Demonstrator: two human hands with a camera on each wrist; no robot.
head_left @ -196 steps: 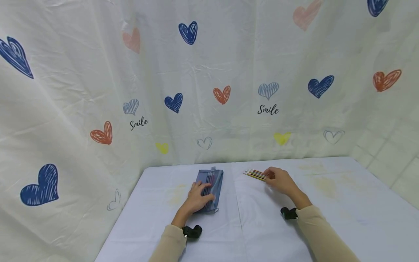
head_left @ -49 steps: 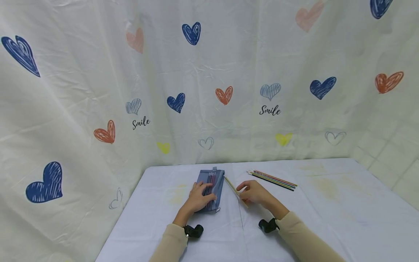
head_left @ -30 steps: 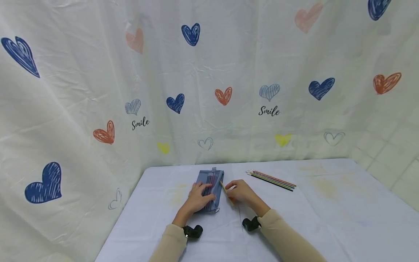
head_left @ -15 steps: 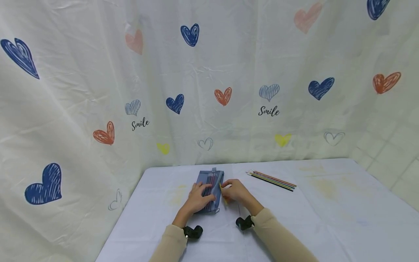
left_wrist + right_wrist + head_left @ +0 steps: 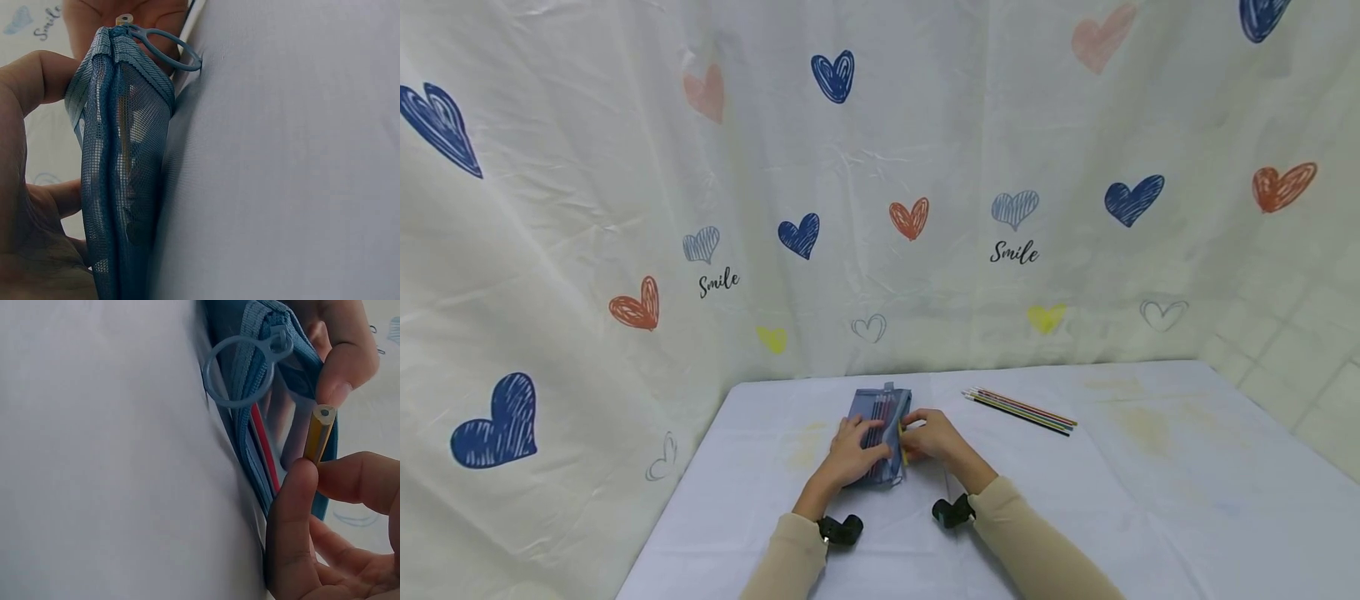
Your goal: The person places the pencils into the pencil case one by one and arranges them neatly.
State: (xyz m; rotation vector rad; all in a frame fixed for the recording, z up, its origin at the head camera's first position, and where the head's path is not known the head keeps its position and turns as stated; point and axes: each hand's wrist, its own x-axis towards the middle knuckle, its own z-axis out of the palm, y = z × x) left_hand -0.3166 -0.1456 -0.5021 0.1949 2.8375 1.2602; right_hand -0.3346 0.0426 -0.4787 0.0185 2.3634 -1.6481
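A flat blue mesh pencil case (image 5: 862,402) lies on the table, several pencils showing through it. My left hand (image 5: 850,454) holds it from above, fingers over the upper panel and thumb at the zipped edge. On the right side the opening gapes, and the right wrist view shows a red pencil (image 5: 265,450) inside. Between thumb and fingers my right hand (image 5: 931,435) pinches a yellow pencil (image 5: 317,434), blunt end toward the wrist camera. Its far part is hidden within the case's opening. A ring-shaped zip pull (image 5: 278,345) hangs at the case's near corner.
Several coloured pencils (image 5: 1022,411) lie in a loose bundle at the back, right of the case. A white cloth covers the table (image 5: 1075,525). Behind it hangs a pale curtain (image 5: 955,125) printed with hearts. Black cameras (image 5: 842,530) sit on both wrists.
My right hand put the bundle of pencils down, then brought the yellow pencil leftward from beside it to the case's right edge and into the opening. My left hand stays on the case.
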